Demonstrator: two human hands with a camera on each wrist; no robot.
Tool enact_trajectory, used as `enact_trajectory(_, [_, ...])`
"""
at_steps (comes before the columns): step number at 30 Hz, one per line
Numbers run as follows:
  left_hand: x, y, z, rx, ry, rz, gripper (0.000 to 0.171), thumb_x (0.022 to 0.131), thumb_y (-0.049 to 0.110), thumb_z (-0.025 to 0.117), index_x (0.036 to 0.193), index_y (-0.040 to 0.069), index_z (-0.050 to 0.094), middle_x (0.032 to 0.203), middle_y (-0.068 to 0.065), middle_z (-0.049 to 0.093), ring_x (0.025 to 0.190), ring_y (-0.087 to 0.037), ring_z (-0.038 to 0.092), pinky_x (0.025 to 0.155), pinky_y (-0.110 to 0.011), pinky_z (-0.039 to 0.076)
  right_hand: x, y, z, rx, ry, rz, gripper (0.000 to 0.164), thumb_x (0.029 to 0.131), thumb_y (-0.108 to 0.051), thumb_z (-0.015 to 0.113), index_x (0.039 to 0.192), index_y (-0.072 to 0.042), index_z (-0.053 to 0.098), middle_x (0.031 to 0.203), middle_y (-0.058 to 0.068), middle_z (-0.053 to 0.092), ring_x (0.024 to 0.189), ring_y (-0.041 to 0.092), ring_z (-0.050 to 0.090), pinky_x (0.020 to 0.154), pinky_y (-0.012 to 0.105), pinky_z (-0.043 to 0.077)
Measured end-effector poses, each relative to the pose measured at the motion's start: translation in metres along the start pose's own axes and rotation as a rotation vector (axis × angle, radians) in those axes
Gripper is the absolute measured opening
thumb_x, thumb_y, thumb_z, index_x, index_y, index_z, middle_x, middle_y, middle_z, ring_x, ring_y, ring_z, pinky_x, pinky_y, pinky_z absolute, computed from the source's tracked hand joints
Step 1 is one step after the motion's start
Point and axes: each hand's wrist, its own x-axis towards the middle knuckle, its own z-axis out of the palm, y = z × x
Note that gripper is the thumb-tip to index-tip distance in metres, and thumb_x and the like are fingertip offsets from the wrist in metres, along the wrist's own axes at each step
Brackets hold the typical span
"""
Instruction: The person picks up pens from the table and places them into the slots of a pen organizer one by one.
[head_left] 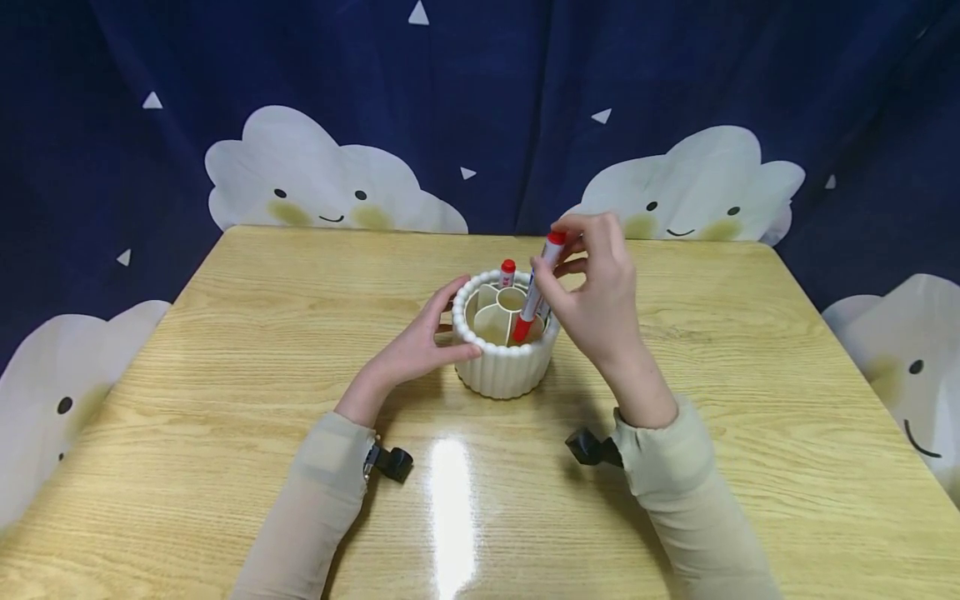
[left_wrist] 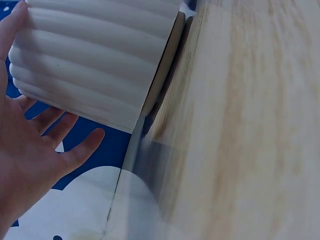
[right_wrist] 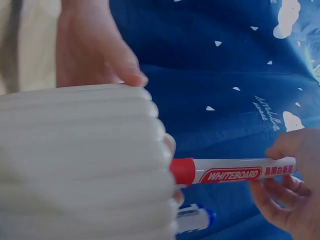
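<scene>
A cream ribbed pen holder point(head_left: 501, 373) with a beaded rim and inner compartments stands on the table. My left hand point(head_left: 408, 354) holds it from the left, thumb at the front of the rim and fingers round the far side. My right hand point(head_left: 600, 287) pinches a whiteboard marker point(head_left: 536, 287) near its upper end. This marker is white with red ends, tilted, its lower red end inside the holder's mouth. Another red-topped marker point(head_left: 507, 272) stands at the back of the holder. In the right wrist view, a blue-ended marker point(right_wrist: 195, 218) sticks out past the rim.
The light wooden table point(head_left: 225, 375) spreads out on all sides of the holder. Behind it hangs a dark blue curtain point(head_left: 510, 100) with smiling clouds and white triangles. A small black camera mount point(head_left: 393, 463) sits on the left wrist, another point(head_left: 588, 447) on the right.
</scene>
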Motion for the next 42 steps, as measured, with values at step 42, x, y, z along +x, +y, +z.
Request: enact_trajectory(42, [-0.005,0.028,-0.007,-0.024,-0.031,-0.064,0.092,0.078,0.015,0.07,0.147,0.016,0.009,0.147,-0.011,0.021,0.129,-0.03,0.031,0.103,-0.047,0.031,-0.046,0.032,0.004,-0.155,-0.151,-0.167,0.024,0.085,-0.019,0.059,0.1,-0.001,0.06,0.092,0.012,0.057,0.078,0.024,0.057,0.068,0.032,0.048])
